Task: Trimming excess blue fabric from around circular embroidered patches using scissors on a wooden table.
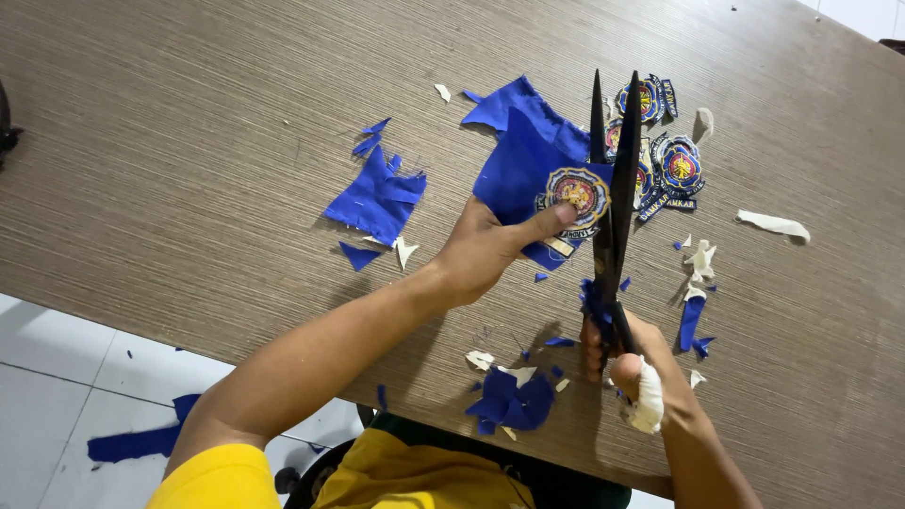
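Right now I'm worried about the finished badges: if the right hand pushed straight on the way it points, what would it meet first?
Probably the blue fabric with its badge, lying by the scissors that the right hand holds; the cut badges lie just right.

A single head-worn camera looks steeply down from close above the near edge of the brown worktop (189,113), facing away from the wearer, with tiled floor (57,377) showing near left.
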